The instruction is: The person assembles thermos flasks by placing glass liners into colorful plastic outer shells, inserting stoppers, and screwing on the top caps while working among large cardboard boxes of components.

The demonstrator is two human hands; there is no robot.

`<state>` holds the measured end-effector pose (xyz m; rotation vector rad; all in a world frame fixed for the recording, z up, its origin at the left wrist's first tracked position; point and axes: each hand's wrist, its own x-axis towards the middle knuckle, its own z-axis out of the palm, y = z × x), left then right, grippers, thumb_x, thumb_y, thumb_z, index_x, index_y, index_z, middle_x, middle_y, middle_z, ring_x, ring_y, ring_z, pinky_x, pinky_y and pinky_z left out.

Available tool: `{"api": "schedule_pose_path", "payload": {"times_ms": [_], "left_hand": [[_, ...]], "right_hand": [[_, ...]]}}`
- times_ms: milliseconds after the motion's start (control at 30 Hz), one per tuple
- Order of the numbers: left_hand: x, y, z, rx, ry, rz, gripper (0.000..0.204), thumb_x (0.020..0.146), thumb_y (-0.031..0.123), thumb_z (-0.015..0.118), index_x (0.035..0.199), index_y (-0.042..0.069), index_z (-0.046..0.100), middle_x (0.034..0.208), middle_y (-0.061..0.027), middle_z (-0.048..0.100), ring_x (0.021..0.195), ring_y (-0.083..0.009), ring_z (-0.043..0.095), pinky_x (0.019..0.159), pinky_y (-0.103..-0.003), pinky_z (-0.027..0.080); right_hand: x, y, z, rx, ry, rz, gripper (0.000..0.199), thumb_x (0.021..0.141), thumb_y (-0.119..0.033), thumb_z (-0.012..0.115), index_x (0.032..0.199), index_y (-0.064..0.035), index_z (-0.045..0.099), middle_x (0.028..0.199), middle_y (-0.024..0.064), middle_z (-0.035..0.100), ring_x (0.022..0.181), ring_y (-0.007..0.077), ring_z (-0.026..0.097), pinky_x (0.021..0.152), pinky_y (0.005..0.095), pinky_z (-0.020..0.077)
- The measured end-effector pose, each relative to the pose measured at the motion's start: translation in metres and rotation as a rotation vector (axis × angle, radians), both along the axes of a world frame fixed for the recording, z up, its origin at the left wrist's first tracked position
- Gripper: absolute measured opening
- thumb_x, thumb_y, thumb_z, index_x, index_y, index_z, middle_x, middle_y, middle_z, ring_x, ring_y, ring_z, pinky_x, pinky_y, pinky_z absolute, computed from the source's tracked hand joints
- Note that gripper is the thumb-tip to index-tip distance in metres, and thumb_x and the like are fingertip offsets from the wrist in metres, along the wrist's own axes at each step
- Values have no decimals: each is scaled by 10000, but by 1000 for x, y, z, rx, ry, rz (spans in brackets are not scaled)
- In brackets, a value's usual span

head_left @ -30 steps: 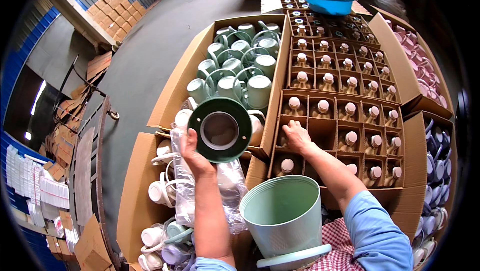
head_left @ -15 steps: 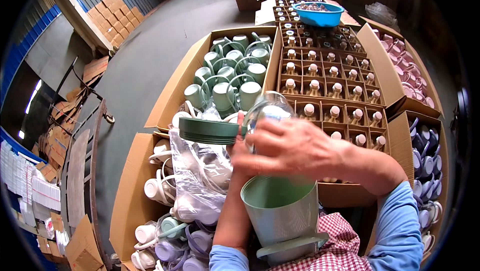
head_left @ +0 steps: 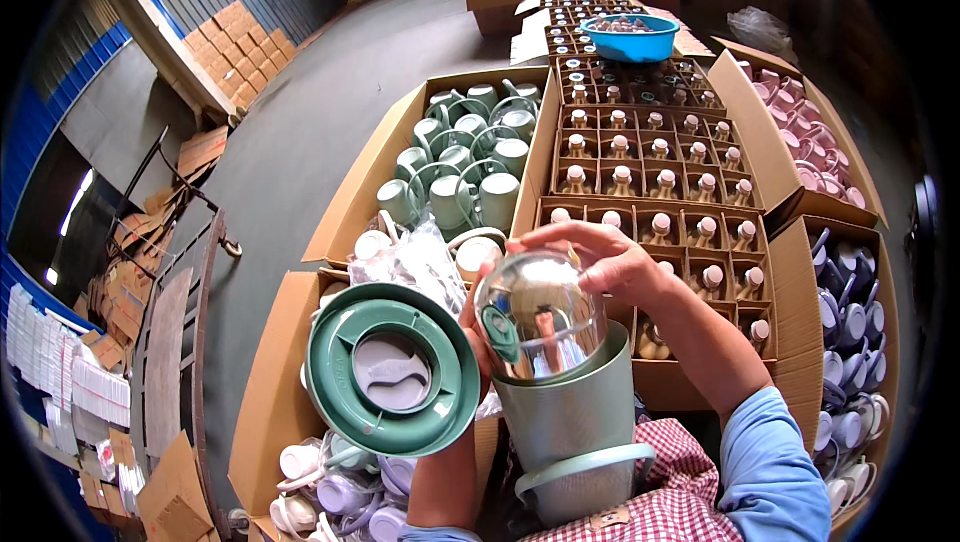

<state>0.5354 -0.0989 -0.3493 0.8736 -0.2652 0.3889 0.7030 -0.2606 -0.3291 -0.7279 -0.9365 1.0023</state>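
A shiny silvered flask liner [head_left: 545, 327] with a rounded top sits partly in the mouth of a pale green flask body [head_left: 570, 417]. The body leans against my checked apron, its handle [head_left: 590, 462] toward me. My right hand [head_left: 610, 264] curves over the liner's upper right side, fingers and thumb on the glass. On the liner's left, my left hand [head_left: 478, 327] grips a dark green threaded ring [head_left: 330, 372], with the ring's round opening facing up toward me. That hand's fingers are mostly hidden between ring and liner.
Ahead, a divided carton [head_left: 640, 207] holds bottle-shaped liners with pale caps. Cartons of green jugs [head_left: 452, 197], pink jugs [head_left: 815, 147] and purple jugs [head_left: 850, 317] flank it. A blue basin [head_left: 630, 42] rests farther back. A metal trolley [head_left: 175, 342] stands left.
The liner has come down into the flask body's mouth, and my right hand now rests on it. My left hand has lowered and tilted the green ring, so its opening shows.
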Motion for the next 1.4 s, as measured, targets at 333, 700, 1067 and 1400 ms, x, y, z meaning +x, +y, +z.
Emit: {"api": "schedule_pose_path", "payload": {"times_ms": [333, 700, 1067, 1400], "left_hand": [[-31, 21, -9, -206, 312, 75, 360, 921, 335, 473, 983, 15, 627, 1192, -269, 542, 1013, -378, 590, 855, -510, 493], [-37, 54, -7, -281, 318, 657, 503, 869, 336, 575, 1288, 74, 483, 1286, -115, 526, 1175, -296, 506, 1013, -491, 394], [-30, 19, 4, 276, 80, 952, 661, 746, 414, 735, 1156, -47, 497, 1026, -106, 593, 942, -203, 587, 849, -350, 475], [-18, -9, 49, 989, -153, 572, 440, 727, 373, 722, 945, -6, 671, 797, -157, 628, 694, -254, 615, 621, -314, 480]], "right_hand": [[-26, -3, 61, -515, -804, -101, 406, 803, -353, 660, 1002, 1, 665, 893, 146, 681, 811, 240, 659, 737, 324, 508], [-20, 4, 44, -560, -380, 351, 501, 641, -210, 821, 1081, -31, 663, 1104, 115, 648, 1006, 211, 616, 851, 355, 506], [-43, 10, 47, -621, -1147, 95, 385, 759, -382, 712, 863, -14, 674, 780, 121, 649, 735, 238, 637, 664, 358, 487], [-25, 11, -35, -109, 341, 17, 480, 920, -436, 426, 868, 6, 603, 1262, 263, 513, 1100, 311, 555, 997, 363, 397]]}}
